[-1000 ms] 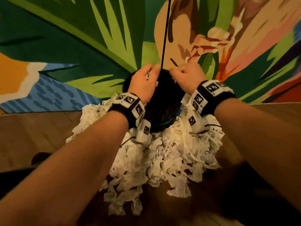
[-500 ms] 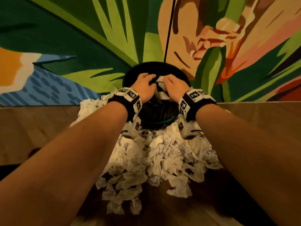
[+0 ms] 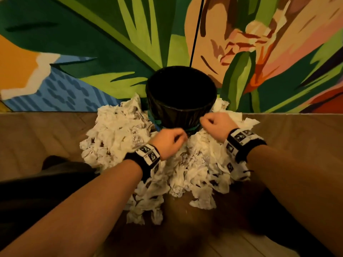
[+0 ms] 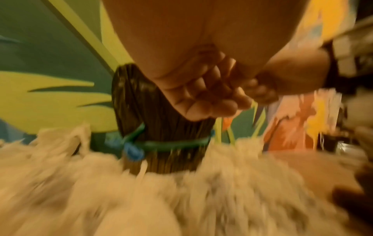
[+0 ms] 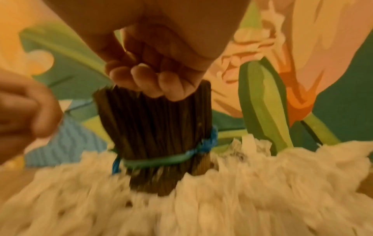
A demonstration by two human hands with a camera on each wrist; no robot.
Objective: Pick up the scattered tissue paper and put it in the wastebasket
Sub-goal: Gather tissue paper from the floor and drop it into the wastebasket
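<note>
A black wastebasket [image 3: 178, 115] with a green band round its lower part stands upright, its mouth dark inside. White crumpled tissue paper [image 3: 120, 130] is heaped around its near side and spreads toward me. My left hand [image 3: 181, 138] hovers just over the heap in front of the basket, fingers curled, nothing in it. My right hand [image 3: 207, 122] is beside the basket's right wall, fingers curled and also empty. The left wrist view shows the left hand [image 4: 212, 99] curled before the basket [image 4: 167, 135], above blurred tissue [image 4: 141, 199]. The right wrist view shows the right hand [image 5: 149, 79] fisted above the basket [image 5: 157, 127].
The basket stands at the edge of a bright leaf-and-flower patterned rug [image 3: 92, 52], and the tissue lies on a wooden floor [image 3: 37, 136]. A thin black cord [image 3: 195, 34] runs up behind the basket. A dark shape [image 3: 55, 175] lies low at the left.
Both hands were over the basket's mouth with a wad of tissue between them. They have since drawn back and down to the heap, and the wad is gone from them.
</note>
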